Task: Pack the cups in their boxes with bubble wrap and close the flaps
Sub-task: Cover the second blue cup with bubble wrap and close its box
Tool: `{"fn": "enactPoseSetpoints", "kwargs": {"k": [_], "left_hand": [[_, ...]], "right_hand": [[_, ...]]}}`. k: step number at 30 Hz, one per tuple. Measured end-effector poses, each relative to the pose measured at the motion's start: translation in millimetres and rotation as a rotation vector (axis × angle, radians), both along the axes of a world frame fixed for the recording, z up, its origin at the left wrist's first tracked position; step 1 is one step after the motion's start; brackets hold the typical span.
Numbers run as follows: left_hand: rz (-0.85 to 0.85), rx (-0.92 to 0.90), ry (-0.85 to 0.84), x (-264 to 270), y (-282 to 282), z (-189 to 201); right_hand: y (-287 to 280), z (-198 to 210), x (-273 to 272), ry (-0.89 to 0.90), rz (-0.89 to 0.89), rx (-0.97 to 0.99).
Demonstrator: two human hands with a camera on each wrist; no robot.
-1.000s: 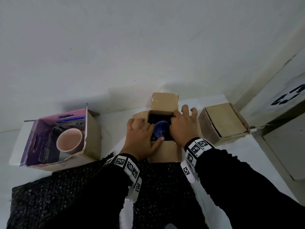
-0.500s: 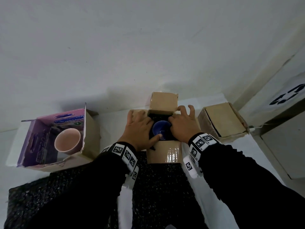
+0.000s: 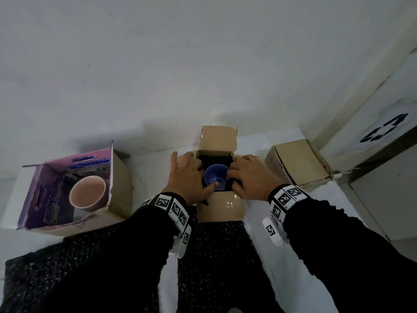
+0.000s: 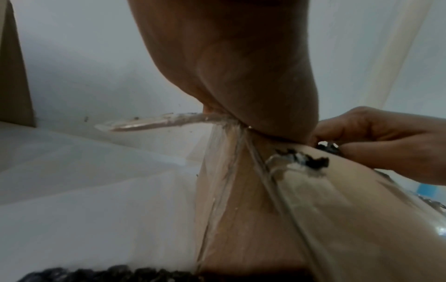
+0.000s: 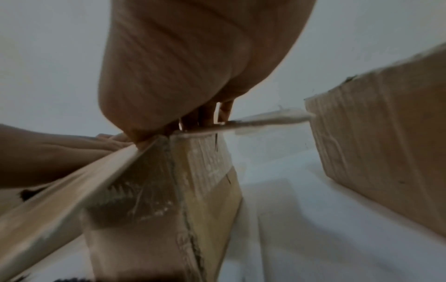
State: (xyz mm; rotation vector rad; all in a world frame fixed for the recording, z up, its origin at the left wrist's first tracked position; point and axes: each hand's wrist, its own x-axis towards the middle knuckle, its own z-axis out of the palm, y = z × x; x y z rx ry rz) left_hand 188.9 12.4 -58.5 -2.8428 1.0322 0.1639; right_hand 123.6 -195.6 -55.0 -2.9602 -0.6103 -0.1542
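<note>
Resting on the box (image 3: 220,205) rim, left hand (image 3: 188,177) spread, thumb touching blue cup (image 3: 215,178); right hand (image 3: 249,177) fingers curled, pinching black wrap.

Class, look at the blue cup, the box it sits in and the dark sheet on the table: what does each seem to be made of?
Blue cup: probably glazed ceramic, though plastic is possible; smooth, even blue inside.
Middle box: brown cardboard, with a glossy strip that looks like clear tape on the near flap.
Dark sheet: black bubble wrap, judging by its pebbled, glinting surface.
</note>
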Motion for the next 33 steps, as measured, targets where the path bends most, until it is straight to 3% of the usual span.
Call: {"fn": "enactPoseSetpoints", "kwargs": {"k": [6,9,12,20,29,33], "left_hand": [[0.022,-0.068,-0.065,-6.8,2.3,-2.4],[0.025,-0.071,-0.05,-7.4,2.7,-2.3],[0.015,-0.082,-0.03,-7.0,3.4,-3.9],[-0.078,0.005,-0.043,-2.9,9.6,2.4],[-0.018,-0.149,-0.063,-15.0,9.8,-0.9],[-0.043,-0.049,-0.111,-25.3,9.7,5.8]], "right_hand": [[-4.9,-8.7,-11.7,-0.089,0.079,0.089],[-3.5,-9.4,-18.4,-0.071,0.072,0.014],[-1.3,-11.4,-24.9,-0.045,0.007,-0.108],[3.5,-8.3,-24.9,-0.078,-0.065,-0.114],[17.8,0.2,-14.0,0.12,-0.221,-0.279],[22.0,3.3,-20.4,0.107,-0.296,-0.245]]}}
